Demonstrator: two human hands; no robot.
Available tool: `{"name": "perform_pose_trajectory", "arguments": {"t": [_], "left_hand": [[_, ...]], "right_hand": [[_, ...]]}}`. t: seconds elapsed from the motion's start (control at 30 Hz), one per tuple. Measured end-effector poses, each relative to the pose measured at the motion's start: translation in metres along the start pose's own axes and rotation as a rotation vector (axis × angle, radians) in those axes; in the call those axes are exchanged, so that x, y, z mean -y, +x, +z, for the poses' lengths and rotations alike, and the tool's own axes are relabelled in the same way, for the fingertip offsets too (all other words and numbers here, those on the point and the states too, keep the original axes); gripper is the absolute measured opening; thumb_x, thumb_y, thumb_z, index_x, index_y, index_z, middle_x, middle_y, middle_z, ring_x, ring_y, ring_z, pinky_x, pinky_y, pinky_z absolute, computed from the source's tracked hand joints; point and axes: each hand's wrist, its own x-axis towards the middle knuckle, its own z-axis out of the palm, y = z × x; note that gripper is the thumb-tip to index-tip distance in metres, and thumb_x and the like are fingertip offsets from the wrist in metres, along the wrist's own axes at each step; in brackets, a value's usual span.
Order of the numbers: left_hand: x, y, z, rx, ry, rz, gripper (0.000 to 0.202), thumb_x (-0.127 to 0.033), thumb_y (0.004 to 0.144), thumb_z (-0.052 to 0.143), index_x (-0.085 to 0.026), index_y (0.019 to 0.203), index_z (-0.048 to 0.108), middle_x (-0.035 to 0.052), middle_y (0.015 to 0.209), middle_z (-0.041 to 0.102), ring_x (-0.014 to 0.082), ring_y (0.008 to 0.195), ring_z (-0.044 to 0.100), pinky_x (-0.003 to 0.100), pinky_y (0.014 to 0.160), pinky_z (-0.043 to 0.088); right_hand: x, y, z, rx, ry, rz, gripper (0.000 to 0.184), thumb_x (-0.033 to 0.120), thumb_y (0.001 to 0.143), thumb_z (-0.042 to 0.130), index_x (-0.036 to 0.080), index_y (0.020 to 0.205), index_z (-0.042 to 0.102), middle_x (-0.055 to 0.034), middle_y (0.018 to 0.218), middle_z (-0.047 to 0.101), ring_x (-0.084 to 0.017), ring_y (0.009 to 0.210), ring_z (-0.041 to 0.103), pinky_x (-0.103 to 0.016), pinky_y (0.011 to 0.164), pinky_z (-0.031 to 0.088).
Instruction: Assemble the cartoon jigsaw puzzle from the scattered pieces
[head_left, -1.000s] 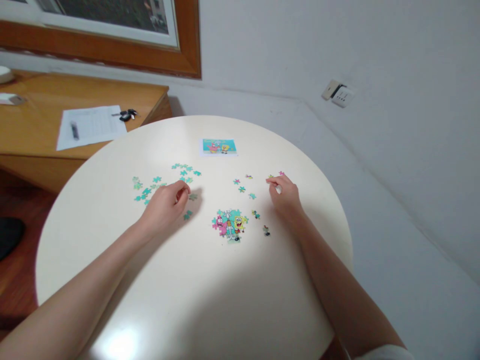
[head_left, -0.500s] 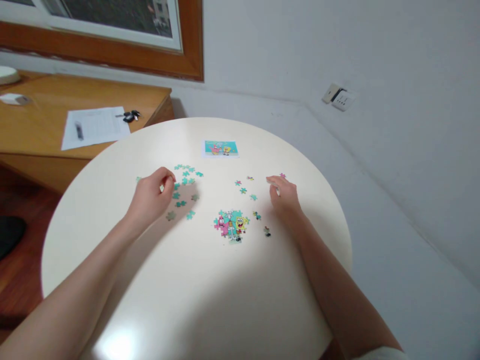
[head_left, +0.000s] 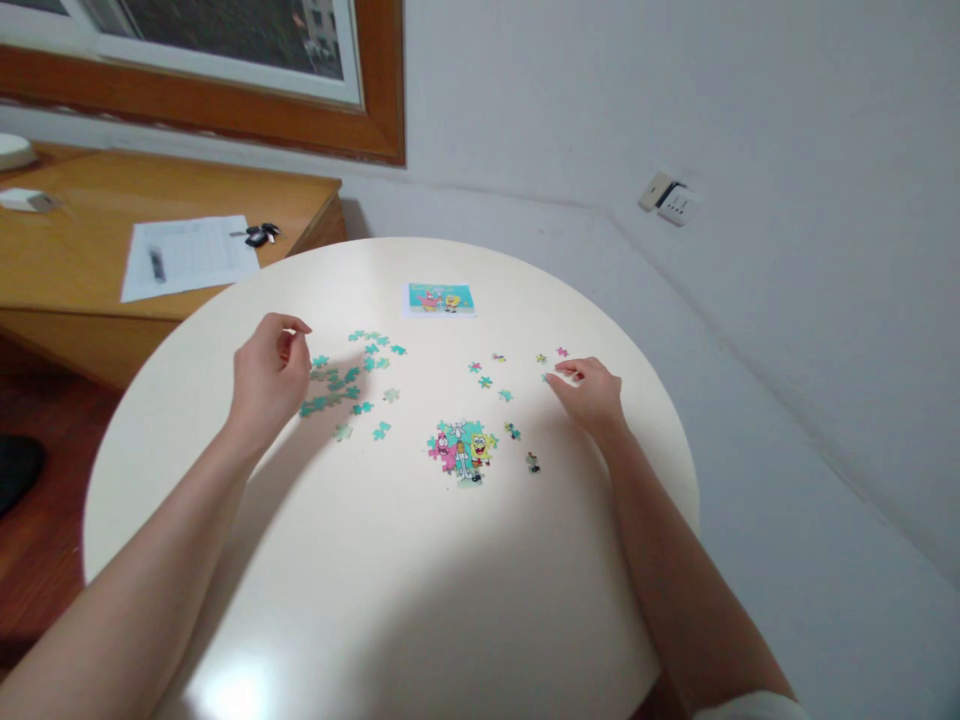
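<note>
My left hand hovers over the left side of the table, fingers loosely curled, thumb and index finger apart, and I see nothing in it. Beside and partly behind it lie several loose teal puzzle pieces. On the right, my right hand has its thumb and fingers parted. A small teal puzzle piece shows at its thumb tip; whether they touch is unclear. A yellowish piece and a pink piece lie just beyond. Between the hands sits a partly joined cartoon puzzle.
The round white table carries a printed picture card at its far side. More loose pieces lie right of the middle. A wooden desk with a paper sheet and keys stands at the left, by the wall.
My left hand has moved left, uncovering more teal pieces. My right hand has shifted right and slightly nearer, revealing the yellowish piece and the small teal piece.
</note>
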Motion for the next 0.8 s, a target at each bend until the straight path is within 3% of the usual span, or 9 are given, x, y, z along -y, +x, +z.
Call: {"name": "perform_pose_trajectory", "arguments": {"t": [0.3, 0.8], "left_hand": [[-0.003, -0.003, 0.006, 0.048, 0.017, 0.024, 0.013, -0.016, 0.079, 0.043, -0.018, 0.087, 0.053, -0.0042, 0.06, 0.05, 0.0109, 0.054, 0.047, 0.023, 0.056, 0.035], [0.004, -0.006, 0.016, 0.033, -0.02, 0.079, 0.013, -0.018, 0.077, 0.044, -0.02, 0.084, 0.055, -0.003, 0.058, 0.053, 0.0117, 0.051, 0.049, 0.024, 0.053, 0.037]], "right_hand": [[-0.005, 0.001, 0.003, 0.135, -0.057, 0.083, 0.028, 0.042, 0.074, 0.061, 0.025, 0.09, 0.074, -0.0063, 0.102, 0.069, -0.024, 0.089, 0.061, -0.045, 0.089, 0.035], [-0.005, 0.002, 0.004, 0.113, -0.09, 0.085, 0.023, 0.041, 0.072, 0.062, 0.022, 0.082, 0.069, -0.0071, 0.096, 0.066, -0.025, 0.09, 0.058, -0.047, 0.087, 0.038]]}}
